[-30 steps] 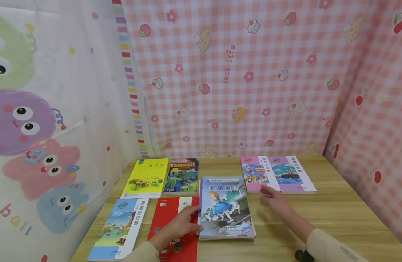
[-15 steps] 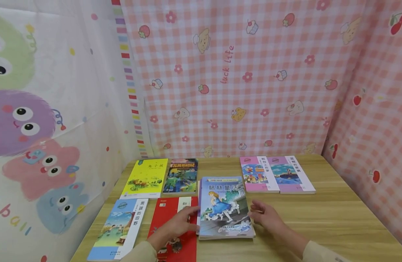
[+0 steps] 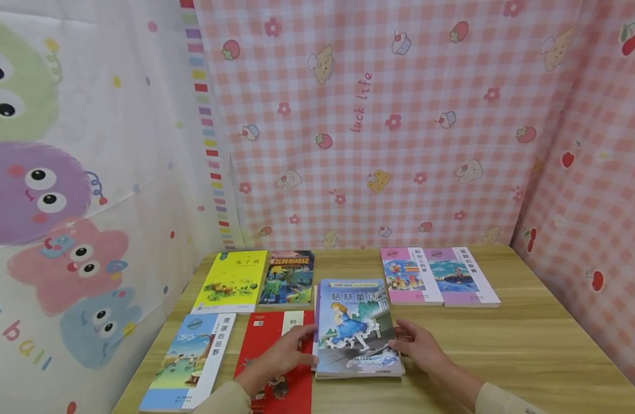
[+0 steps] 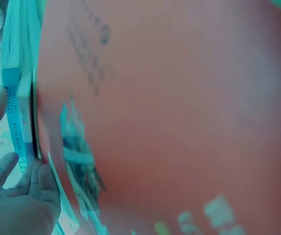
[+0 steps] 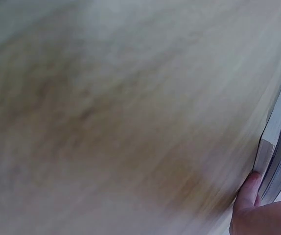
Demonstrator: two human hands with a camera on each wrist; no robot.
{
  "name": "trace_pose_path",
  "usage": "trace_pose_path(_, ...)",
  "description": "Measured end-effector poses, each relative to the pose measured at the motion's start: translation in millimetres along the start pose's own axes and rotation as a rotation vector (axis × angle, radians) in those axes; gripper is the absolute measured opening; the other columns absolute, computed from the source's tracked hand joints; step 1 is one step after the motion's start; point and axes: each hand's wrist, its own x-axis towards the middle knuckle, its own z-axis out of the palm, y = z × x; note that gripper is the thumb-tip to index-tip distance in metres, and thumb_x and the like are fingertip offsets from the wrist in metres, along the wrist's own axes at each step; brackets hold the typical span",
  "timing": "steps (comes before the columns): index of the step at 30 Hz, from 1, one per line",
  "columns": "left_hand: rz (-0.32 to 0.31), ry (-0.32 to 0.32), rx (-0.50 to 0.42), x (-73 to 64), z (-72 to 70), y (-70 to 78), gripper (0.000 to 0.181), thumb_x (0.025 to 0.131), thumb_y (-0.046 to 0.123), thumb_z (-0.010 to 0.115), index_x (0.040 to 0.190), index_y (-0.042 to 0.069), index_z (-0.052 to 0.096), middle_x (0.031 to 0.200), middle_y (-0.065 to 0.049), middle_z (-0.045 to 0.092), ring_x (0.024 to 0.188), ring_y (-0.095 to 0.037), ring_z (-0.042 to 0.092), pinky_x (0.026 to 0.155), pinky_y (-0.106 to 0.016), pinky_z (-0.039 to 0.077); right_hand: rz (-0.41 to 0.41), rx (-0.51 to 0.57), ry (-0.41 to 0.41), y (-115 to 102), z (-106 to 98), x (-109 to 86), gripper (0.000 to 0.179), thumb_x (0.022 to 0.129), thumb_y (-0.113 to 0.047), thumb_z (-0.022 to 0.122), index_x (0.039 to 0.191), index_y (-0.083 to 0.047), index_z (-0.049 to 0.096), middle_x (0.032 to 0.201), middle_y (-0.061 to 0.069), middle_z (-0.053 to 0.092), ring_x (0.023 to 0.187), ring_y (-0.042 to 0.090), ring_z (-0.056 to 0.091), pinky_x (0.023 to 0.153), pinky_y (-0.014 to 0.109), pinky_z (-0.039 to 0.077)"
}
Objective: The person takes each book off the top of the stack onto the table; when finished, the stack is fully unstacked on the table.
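In the head view, a small stack of books (image 3: 356,339) lies mid-table, its top cover showing a girl in a blue dress. My left hand (image 3: 288,356) is over the red book, fingertips at the stack's left edge. In the left wrist view, the fingers (image 4: 6,164) of that hand reach the stacked spines (image 4: 14,117). On the other side, my right hand (image 3: 423,348) touches the stack's right edge. The right wrist view shows a finger (image 5: 249,188) against the page edges (image 5: 268,152) close to the tabletop. Part of the red book (image 3: 260,333) is hidden under my left forearm.
A yellow book (image 3: 231,282) and a dark cartoon-cover book (image 3: 288,279) lie at back left, with a blue-and-white book (image 3: 190,359) in front. Two pink-and-white books (image 3: 407,276) lie side by side at back right. Patterned cloth (image 3: 379,144) walls the wooden table (image 3: 503,345).
My right hand has come down and left from near the pink books to the stack's right edge. The left hand stays at the left edge, and the stack looks unmoved.
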Motion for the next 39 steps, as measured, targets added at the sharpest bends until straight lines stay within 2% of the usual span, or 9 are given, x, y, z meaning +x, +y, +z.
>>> trace_pose_path(5, 0.034, 0.027, 0.069, -0.1, 6.9, 1.0, 0.072, 0.084, 0.024, 0.082, 0.145, 0.007, 0.048, 0.139, -0.012, 0.046, 0.128, -0.032, 0.04, 0.108, -0.054, 0.037, -0.011, -0.003, 0.007, -0.4, -1.3, -0.6, 0.064, 0.087, -0.006, 0.073, 0.141, 0.011, 0.043, 0.132, 0.027, 0.056, 0.118, 0.039, 0.056, 0.098, 0.05, 0.047)
trace_pose_path(10, 0.057, 0.057, 0.146, 2.2, 11.7, 0.1, 0.076, 0.081, 0.031, 0.083, 0.144, 0.004, 0.049, 0.132, -0.012, 0.047, 0.126, -0.032, 0.04, 0.107, -0.053, 0.039, -0.011, -0.01, 0.012, -1.4, -2.7, 2.0, 0.063, 0.087, -0.005, 0.073, 0.141, 0.01, 0.045, 0.133, 0.028, 0.055, 0.121, 0.042, 0.054, 0.103, 0.053, 0.042)
trace_pose_path(14, 0.055, 0.062, 0.153, 3.0, 11.2, -0.9, 0.077, 0.081, 0.032, 0.083, 0.144, 0.003, 0.048, 0.131, -0.011, 0.047, 0.125, -0.031, 0.04, 0.106, -0.053, 0.039, -0.005, -0.033, 0.015, -3.0, -3.5, 5.3, 0.063, 0.085, -0.003, 0.074, 0.141, 0.008, 0.047, 0.132, 0.026, 0.057, 0.118, 0.04, 0.056, 0.101, 0.053, 0.044)
trace_pose_path(20, 0.031, 0.049, 0.147, 1.9, 9.3, -0.7, 0.078, 0.08, 0.033, 0.084, 0.144, 0.005, 0.049, 0.131, -0.009, 0.047, 0.125, -0.03, 0.041, 0.105, -0.053, 0.042, -0.006, -0.044, 0.005, -8.1, -5.6, 7.0, 0.064, 0.083, 0.002, 0.075, 0.14, 0.008, 0.048, 0.123, 0.021, 0.062, 0.107, 0.03, 0.06, 0.094, 0.048, 0.049)
trace_pose_path(24, 0.011, 0.031, 0.143, 0.7, 8.8, 0.7, 0.077, 0.081, 0.03, 0.084, 0.145, 0.008, 0.049, 0.135, -0.009, 0.046, 0.127, -0.03, 0.04, 0.104, -0.053, 0.042, 0.007, -0.011, -0.007, -10.2, -7.1, 6.8, 0.065, 0.081, 0.006, 0.073, 0.14, 0.008, 0.048, 0.119, 0.018, 0.063, 0.102, 0.027, 0.06, 0.092, 0.044, 0.05)
trace_pose_path(31, 0.018, 0.024, 0.137, 2.2, 8.6, -0.6, 0.074, 0.082, 0.022, 0.083, 0.145, 0.006, 0.048, 0.142, -0.014, 0.043, 0.129, -0.034, 0.038, 0.107, -0.054, 0.039, 0.017, 0.056, -0.046, -11.3, -10.0, 7.9, 0.068, 0.076, 0.012, 0.068, 0.141, 0.01, 0.046, 0.112, 0.016, 0.064, 0.096, 0.025, 0.059, 0.087, 0.039, 0.05)
trace_pose_path(36, 0.01, 0.027, 0.142, 1.4, 7.9, 0.5, 0.074, 0.082, 0.021, 0.083, 0.145, 0.005, 0.048, 0.142, -0.014, 0.043, 0.129, -0.035, 0.038, 0.107, -0.055, 0.039, 0.045, 0.07, -0.076, -15.6, -14.6, 6.1, 0.068, 0.078, 0.009, 0.069, 0.142, 0.008, 0.046, 0.118, 0.018, 0.061, 0.099, 0.026, 0.058, 0.088, 0.04, 0.05)
trace_pose_path(39, 0.009, 0.024, 0.142, 0.9, 7.1, 0.7, 0.074, 0.082, 0.021, 0.083, 0.145, 0.005, 0.048, 0.142, -0.014, 0.043, 0.129, -0.035, 0.038, 0.107, -0.055, 0.039, 0.075, 0.123, -0.099, -18.5, -16.9, 5.0, 0.067, 0.081, 0.007, 0.067, 0.143, 0.006, 0.044, 0.121, 0.019, 0.059, 0.098, 0.026, 0.058, 0.084, 0.039, 0.052)
